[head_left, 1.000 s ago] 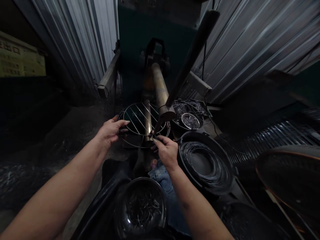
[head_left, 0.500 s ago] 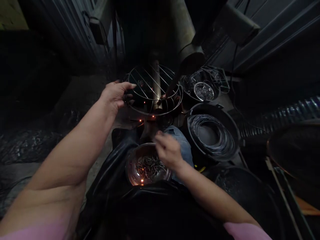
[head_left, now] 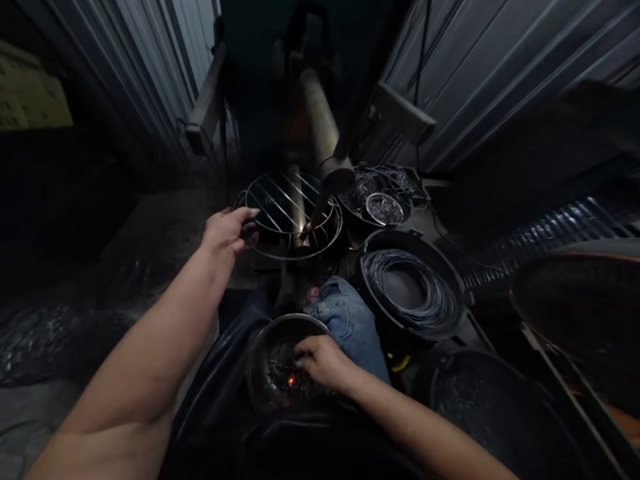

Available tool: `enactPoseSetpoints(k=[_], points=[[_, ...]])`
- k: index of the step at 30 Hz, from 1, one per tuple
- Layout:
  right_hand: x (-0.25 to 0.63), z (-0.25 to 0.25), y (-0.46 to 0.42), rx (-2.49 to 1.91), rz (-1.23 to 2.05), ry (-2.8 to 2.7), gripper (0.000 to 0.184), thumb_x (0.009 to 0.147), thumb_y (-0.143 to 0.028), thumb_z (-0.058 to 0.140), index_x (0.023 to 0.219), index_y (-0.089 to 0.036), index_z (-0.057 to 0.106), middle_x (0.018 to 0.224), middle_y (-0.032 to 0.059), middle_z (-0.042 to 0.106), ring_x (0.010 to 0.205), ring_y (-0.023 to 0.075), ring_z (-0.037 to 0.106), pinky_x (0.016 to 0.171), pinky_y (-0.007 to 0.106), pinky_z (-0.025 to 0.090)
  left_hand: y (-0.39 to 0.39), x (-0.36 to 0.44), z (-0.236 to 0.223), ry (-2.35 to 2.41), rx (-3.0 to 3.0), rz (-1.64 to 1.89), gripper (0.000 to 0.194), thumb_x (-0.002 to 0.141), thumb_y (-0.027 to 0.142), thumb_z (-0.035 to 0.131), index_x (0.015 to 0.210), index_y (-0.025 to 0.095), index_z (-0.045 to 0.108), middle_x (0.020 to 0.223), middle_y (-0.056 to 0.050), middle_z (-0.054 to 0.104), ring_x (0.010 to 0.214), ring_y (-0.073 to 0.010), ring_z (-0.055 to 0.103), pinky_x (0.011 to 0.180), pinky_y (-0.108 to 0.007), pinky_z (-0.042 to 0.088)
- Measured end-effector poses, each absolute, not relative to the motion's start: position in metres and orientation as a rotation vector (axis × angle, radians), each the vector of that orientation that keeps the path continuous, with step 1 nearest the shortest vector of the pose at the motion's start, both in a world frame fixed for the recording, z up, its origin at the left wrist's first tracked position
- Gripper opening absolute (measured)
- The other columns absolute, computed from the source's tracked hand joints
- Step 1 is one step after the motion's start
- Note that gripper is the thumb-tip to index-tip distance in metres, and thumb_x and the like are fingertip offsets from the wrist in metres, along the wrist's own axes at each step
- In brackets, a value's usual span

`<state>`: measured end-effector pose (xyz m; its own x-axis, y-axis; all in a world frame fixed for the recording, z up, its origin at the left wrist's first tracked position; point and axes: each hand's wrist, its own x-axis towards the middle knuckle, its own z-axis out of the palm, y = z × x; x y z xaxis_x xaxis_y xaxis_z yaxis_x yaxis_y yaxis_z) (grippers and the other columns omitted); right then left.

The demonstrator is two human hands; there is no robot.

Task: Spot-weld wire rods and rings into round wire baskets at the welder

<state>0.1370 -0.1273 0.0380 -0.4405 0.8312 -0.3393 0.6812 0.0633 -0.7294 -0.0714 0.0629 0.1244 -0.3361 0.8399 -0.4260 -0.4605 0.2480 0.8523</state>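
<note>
My left hand (head_left: 227,230) is closed on the left rim of a round wire rack (head_left: 280,233), thumb on top. The rack, with straight bars across it, sits around a metal post at the foot of a dark machine. Below it, a shiny metal bowl (head_left: 257,363) rests by my lap. My right hand (head_left: 325,363) reaches into its right side, fingers bent together among short, thin metal pieces (head_left: 283,367). What the fingertips hold, if anything, is too dark to make out. A small orange glow shows among the pieces.
A thick metal cylinder (head_left: 323,127) juts above the rack. To the right stand a black tub (head_left: 363,257) with a coil of wire (head_left: 410,290) and a container of wire items holding a small dish (head_left: 385,209). A dark round tub (head_left: 480,393) is at lower right.
My right hand has gone down into the bowl from above its right rim. The orange sparks below the rack are gone. My left hand keeps its hold; the view has tilted up and shifted.
</note>
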Motion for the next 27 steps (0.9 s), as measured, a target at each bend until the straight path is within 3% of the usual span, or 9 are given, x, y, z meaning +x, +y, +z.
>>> enactPoseSetpoints(k=[3, 6, 9, 14, 21, 27], points=[[0.141, 0.042, -0.11, -1.423, 1.536, -1.626, 0.014, 0.072, -0.022, 0.06, 0.08, -0.019, 0.07, 0.065, -0.0019, 0.066, 0.057, 0.0143, 0.06, 0.054, 0.022, 0.047, 0.053, -0.069, 0.127, 1.325, 0.432, 1.478, 0.031, 0.05, 0.01, 0.073, 0.066, 0.017, 0.046, 0.054, 0.004, 0.051, 0.047, -0.0109, 0.05, 0.045, -0.026, 0.044], [0.145, 0.064, -0.073, -1.301, 1.501, -1.33, 0.024, 0.073, -0.035, 0.062, 0.086, -0.017, 0.07, 0.054, -0.0028, 0.06, 0.042, 0.0127, 0.052, 0.041, 0.021, 0.041, 0.044, -0.066, 0.127, 1.306, 0.434, 1.516, 0.033, 0.05, 0.012, 0.075, 0.066, 0.017, 0.046, 0.052, 0.004, 0.05, 0.045, -0.0108, 0.049, 0.041, -0.024, 0.043], [0.145, 0.097, -0.035, -1.292, 1.093, -1.44, 0.023, 0.076, -0.036, 0.061, 0.085, -0.018, 0.072, 0.061, 0.0003, 0.063, 0.051, 0.0143, 0.056, 0.051, 0.024, 0.046, 0.037, -0.062, 0.128, 1.293, 0.42, 1.541, 0.035, 0.048, 0.012, 0.076, 0.069, 0.017, 0.048, 0.054, 0.004, 0.052, 0.047, -0.0112, 0.051, 0.041, -0.023, 0.044], [0.125, 0.126, -0.007, -1.44, 0.505, -1.684, 0.018, 0.078, -0.022, 0.054, 0.072, -0.02, 0.072, 0.07, 0.0043, 0.068, 0.067, 0.0179, 0.061, 0.069, 0.028, 0.047, 0.029, -0.053, 0.135, 1.263, 0.488, 1.576, 0.035, 0.047, 0.015, 0.077, 0.072, 0.016, 0.053, 0.056, 0.005, 0.053, 0.047, -0.01, 0.051, 0.04, -0.021, 0.042], [0.106, 0.097, -0.006, -1.291, 0.904, -1.181, 0.02, 0.078, -0.032, 0.06, 0.084, -0.016, 0.071, 0.061, 0.0002, 0.064, 0.052, 0.0157, 0.06, 0.051, 0.025, 0.048, 0.03, -0.051, 0.128, 1.253, 0.495, 1.581, 0.039, 0.045, 0.018, 0.078, 0.075, 0.016, 0.054, 0.057, 0.006, 0.053, 0.048, -0.0094, 0.05, 0.041, -0.02, 0.041], [0.105, 0.088, -0.011, -1.197, 1.031, -1.019, 0.023, 0.075, -0.035, 0.066, 0.087, -0.015, 0.069, 0.063, 0.0005, 0.065, 0.051, 0.0149, 0.061, 0.045, 0.023, 0.049, 0.034, -0.055, 0.124, 1.255, 0.528, 1.559, 0.038, 0.046, 0.021, 0.08, 0.075, 0.016, 0.055, 0.061, 0.004, 0.055, 0.05, -0.01, 0.052, 0.041, -0.021, 0.042]])
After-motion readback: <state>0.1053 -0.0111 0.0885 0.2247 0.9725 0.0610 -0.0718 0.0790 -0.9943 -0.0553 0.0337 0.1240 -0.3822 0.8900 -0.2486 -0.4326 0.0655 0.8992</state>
